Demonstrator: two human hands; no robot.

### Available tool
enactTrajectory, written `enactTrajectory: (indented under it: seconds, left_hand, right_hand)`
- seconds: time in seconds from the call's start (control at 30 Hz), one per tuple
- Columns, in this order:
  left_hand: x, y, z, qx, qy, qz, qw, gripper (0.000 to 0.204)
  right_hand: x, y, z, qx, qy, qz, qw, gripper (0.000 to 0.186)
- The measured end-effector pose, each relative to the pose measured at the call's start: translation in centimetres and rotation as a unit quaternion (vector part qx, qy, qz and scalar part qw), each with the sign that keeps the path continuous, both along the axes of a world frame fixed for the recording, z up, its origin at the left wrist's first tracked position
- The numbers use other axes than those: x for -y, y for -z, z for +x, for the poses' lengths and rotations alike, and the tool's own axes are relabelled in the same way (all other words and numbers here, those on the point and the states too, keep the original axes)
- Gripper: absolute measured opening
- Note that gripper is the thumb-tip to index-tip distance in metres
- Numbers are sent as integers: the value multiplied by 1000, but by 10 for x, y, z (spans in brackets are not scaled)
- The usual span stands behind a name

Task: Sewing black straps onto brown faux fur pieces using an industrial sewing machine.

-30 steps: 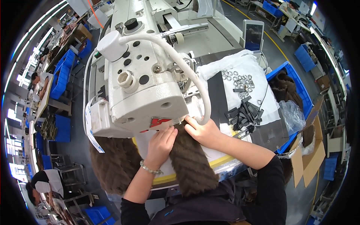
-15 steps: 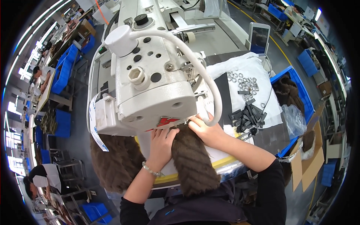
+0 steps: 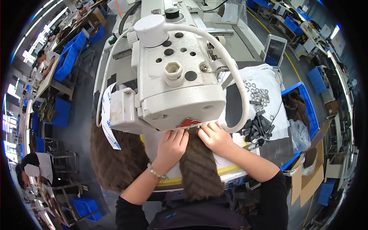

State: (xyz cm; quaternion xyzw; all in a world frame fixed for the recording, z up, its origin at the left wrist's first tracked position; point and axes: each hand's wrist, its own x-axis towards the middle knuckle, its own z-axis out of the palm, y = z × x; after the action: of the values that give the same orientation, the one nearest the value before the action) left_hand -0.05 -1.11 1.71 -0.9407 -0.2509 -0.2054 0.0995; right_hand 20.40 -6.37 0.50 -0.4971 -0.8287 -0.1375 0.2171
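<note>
A strip of brown fur (image 3: 201, 166) runs from under the head of a white industrial sewing machine (image 3: 184, 96) toward me and hangs over the table's near edge. My left hand (image 3: 172, 146) grips the strip's left edge, fingers close together just under the machine head. On the other side my right hand (image 3: 215, 138) holds the strip's right edge, with bent fingers close to the machine head. The machine head hides the fur's far end and the needle area.
Left of the machine lies a larger brown fur piece (image 3: 115, 157). On the right, metal rings (image 3: 260, 94) and black strap pieces (image 3: 257, 126) rest on white cloth (image 3: 281, 111). Beyond are a blue bin (image 3: 316, 119) holding fur and a cardboard box (image 3: 310, 180). A small screen (image 3: 274, 51) stands behind.
The view has shifted, so the machine appears further right and nearer. Both hands stay at the fur strip; my right fingers now sit closer to the strip's far part.
</note>
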Motion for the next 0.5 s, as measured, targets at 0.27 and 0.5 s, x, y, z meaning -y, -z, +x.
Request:
enactTrajectory:
  seconds: [0.27, 0.5]
  left_hand:
    - [-1, -2, 0, -6, 18, 8, 1000, 21]
    - [-1, -7, 0, 7, 16, -7, 1000, 19]
  right_hand:
    - [1, -3, 3, 7, -10, -1, 1000, 17]
    - [3, 0, 3, -13, -5, -28, 1000, 28]
